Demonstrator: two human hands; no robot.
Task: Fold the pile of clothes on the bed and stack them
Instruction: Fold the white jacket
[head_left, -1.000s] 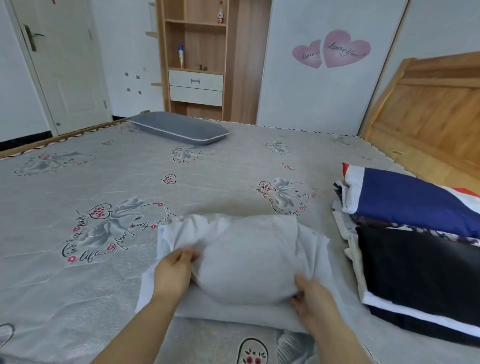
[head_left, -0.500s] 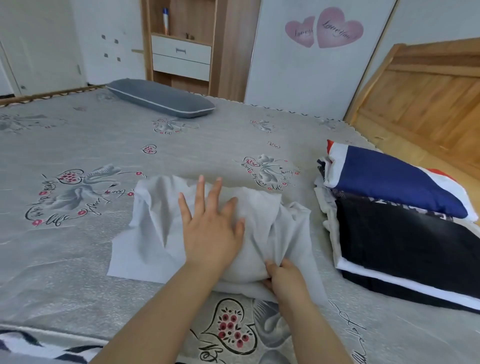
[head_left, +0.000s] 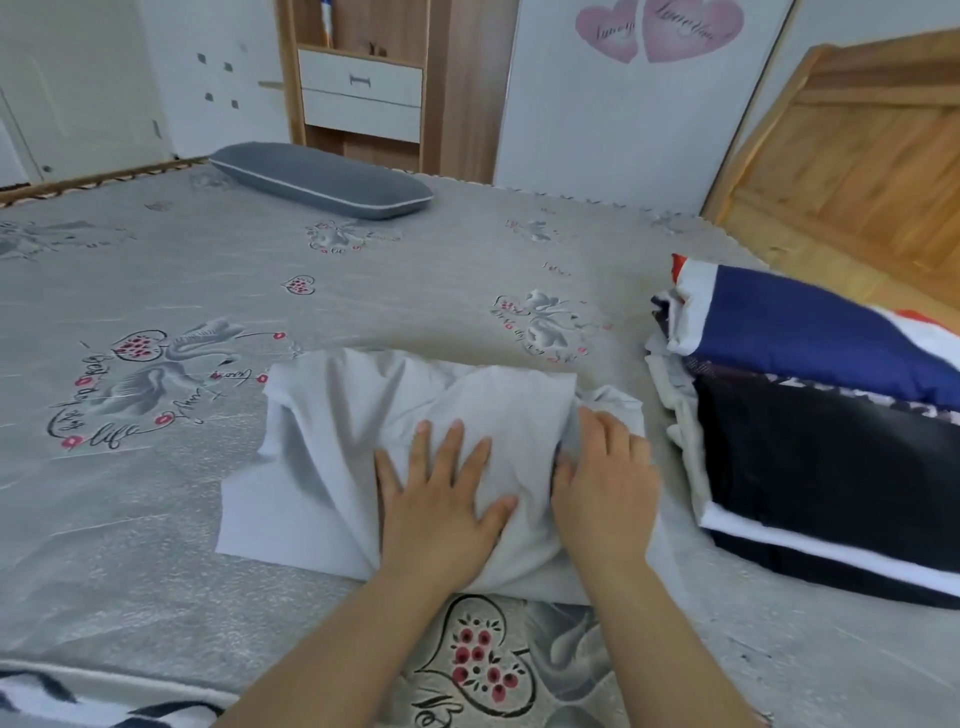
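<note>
Here's the pale grey garment (head_left: 363, 441), lying on the bed (head_left: 156, 519) right in front of the person, bunched into a soft mound on its right half with a flat panel trailing out to the left. It looks thin, light and floppy, the kind of cloth that creases wherever it's pushed and won't hold an edge unless it's pressed down, so I'd say the places to take hold are the hems and corners, not the puffy middle. The left hand (head_left: 441, 499) lies flat on top of the mound, fingers straight and spread wide, palm down, holding nothing, just pinning the fabric; its forearm comes up from the bottom of the view. The right hand (head_left: 605, 488) sits just beside it on the garment's right edge, knuckles up, fingertips dipping into the fold of cloth there; whether they pinch the fabric or only press it, I cannot tell from here. Close by on the right waits the stack of folded clothes (head_left: 831, 441), dark piece low down, a navy, white and red one on top, near the garment but not touching it. A grey pillow (head_left: 322, 179) rests well apart at the far side of the bed.
</note>
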